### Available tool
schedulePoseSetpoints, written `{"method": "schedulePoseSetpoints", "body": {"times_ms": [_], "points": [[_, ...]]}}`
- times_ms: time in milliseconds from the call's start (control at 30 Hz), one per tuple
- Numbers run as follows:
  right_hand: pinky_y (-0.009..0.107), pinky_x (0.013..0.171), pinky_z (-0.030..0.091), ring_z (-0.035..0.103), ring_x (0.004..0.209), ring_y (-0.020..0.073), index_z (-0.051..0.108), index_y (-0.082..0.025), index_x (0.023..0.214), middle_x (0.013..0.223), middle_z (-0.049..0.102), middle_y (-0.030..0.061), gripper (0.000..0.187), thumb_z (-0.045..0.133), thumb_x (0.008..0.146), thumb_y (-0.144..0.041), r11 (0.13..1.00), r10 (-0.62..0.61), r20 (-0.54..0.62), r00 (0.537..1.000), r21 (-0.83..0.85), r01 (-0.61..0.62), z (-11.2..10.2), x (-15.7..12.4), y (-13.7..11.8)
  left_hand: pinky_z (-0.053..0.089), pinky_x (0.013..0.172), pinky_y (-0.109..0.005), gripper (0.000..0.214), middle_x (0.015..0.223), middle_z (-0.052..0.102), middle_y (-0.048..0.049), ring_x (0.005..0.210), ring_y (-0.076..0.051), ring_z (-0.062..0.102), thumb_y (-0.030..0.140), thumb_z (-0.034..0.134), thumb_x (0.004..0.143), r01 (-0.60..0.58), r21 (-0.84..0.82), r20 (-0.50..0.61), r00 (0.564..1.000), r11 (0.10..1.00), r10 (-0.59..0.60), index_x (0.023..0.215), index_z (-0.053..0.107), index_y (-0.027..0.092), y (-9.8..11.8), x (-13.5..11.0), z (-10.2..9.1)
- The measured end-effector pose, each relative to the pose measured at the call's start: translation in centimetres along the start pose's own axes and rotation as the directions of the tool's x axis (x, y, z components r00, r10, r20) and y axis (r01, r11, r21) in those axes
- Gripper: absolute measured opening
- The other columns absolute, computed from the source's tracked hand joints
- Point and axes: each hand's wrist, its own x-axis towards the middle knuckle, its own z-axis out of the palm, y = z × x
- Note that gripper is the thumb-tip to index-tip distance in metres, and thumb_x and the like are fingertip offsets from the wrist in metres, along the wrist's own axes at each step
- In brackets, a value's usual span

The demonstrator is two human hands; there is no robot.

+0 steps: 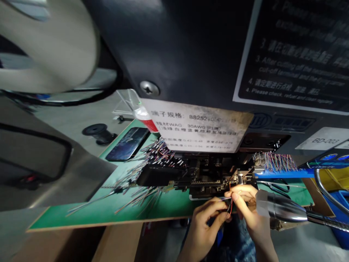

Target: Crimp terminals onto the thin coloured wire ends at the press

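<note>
My left hand (208, 214) and my right hand (245, 202) meet just in front of the black crimping machine's tooling (207, 174). Both pinch thin coloured wires (229, 203), red and purple strands running between the fingertips. The wire ends point up toward the machine's small metal jaw (240, 179). A worn paper label (199, 125) with printed figures hangs on the machine above the hands.
A green mat (109, 209) carries a pile of cut wires (152, 156) on the left and a phone (128, 143). More wires stand in a blue holder (275, 163) on the right. A metal lamp head on a gooseneck (280, 209) sits beside my right hand.
</note>
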Motion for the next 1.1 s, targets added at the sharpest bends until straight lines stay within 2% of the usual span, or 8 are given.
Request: {"method": "schedulePoseSetpoints", "body": {"times_ms": [233,400,533,600,700,833,1000,1100], "points": [[0.036,0.075,0.065,0.078,0.075,0.0243,0.082,-0.024,0.096,0.087,0.085,0.0062,0.02,0.078,0.094,-0.043,1.0,-0.014,-0.025,1.0,-0.009,0.014,0.1,0.1,0.0,0.062,0.062,-0.016,0.014,0.082,0.073,-0.0026,0.065,-0.015,0.075,0.011,0.069,0.092,-0.017,0.022,-0.013,1.0,1.0,0.017,0.087,0.078,0.02,0.0,0.0,-0.1],[0.039,0.077,0.065,0.078,0.076,0.0258,0.082,-0.023,0.096,0.087,0.085,0.0068,0.021,0.076,0.095,-0.044,0.999,-0.022,-0.035,0.999,-0.024,0.022,0.3,0.0,0.1,0.063,0.063,-0.018,0.012,0.082,0.073,-0.0035,0.064,-0.016,0.075,0.017,0.07,0.094,-0.001,0.047,-0.006,1.0,0.999,0.001,0.085,0.078,0.019,0.3,0.2,0.0],[0.035,0.077,0.062,0.076,0.077,0.023,0.083,-0.026,0.097,0.086,0.082,0.0037,0.011,0.075,0.094,-0.033,0.986,-0.11,-0.03,0.993,-0.133,0.105,-0.2,0.0,-0.5,0.064,0.064,-0.021,0.02,0.079,0.07,-0.0029,0.063,-0.017,0.075,0.033,0.073,0.096,0.129,-0.042,0.066,0.99,0.991,-0.127,0.083,0.076,0.018,0.7,-0.2,-0.5],[0.033,0.076,0.06,0.074,0.078,0.0214,0.083,-0.026,0.09,0.088,0.079,0.0031,0.008,0.076,0.093,-0.029,0.966,-0.18,0.029,0.983,-0.183,0.182,-0.7,0.0,-1.0,0.065,0.065,-0.023,0.027,0.078,0.07,-0.003,0.065,-0.018,0.076,0.041,0.075,0.096,0.218,-0.107,0.143,0.969,0.97,-0.201,0.083,0.076,0.018,0.8,-0.4,-0.9],[0.031,0.079,0.06,0.075,0.085,0.0213,0.079,-0.025,0.083,0.094,0.079,0.0036,0.01,0.077,0.092,-0.027,0.981,-0.158,0.137,0.978,-0.092,0.171,-1.2,0.1,-1.3,0.066,0.069,-0.026,0.034,0.077,0.07,-0.0036,0.067,-0.02,0.077,0.048,0.076,0.096,0.279,-0.164,0.224,0.945,0.946,-0.24,0.081,0.076,0.017,0.8,-0.6,-1.2],[0.029,0.072,0.061,0.077,0.076,0.0216,0.081,-0.025,0.09,0.084,0.082,0.0029,0.01,0.08,0.093,-0.035,1.0,-0.021,0.07,0.997,-0.01,0.021,-1.0,-0.2,-0.8,0.065,0.066,-0.023,0.028,0.08,0.07,-0.0035,0.066,-0.018,0.077,0.043,0.078,0.094,0.236,-0.17,0.147,0.966,0.957,-0.212,0.084,0.078,0.017,0.6,-0.4,-0.7],[0.04,0.08,0.066,0.079,0.076,0.0262,0.086,-0.026,0.097,0.088,0.086,0.006,0.023,0.077,0.093,-0.047,0.999,0.008,-0.017,1.0,-0.05,-0.009,-0.3,-0.1,-0.3,0.064,0.063,-0.019,0.021,0.081,0.068,-0.0034,0.064,-0.017,0.075,0.033,0.074,0.096,0.134,-0.089,0.069,0.989,0.987,-0.129,0.083,0.076,0.017,0.5,0.0,0.1],[0.041,0.075,0.067,0.08,0.074,0.0277,0.086,-0.025,0.098,0.088,0.086,0.0072,0.028,0.077,0.093,-0.051,0.999,0.019,-0.024,1.0,-0.031,-0.02,-0.1,0.1,-0.4,0.064,0.063,-0.019,0.021,0.079,0.067,-0.0028,0.063,-0.016,0.074,0.031,0.072,0.097,0.106,-0.045,0.051,0.993,0.993,-0.103,0.082,0.075,0.017,0.6,0.1,0.1]]}}
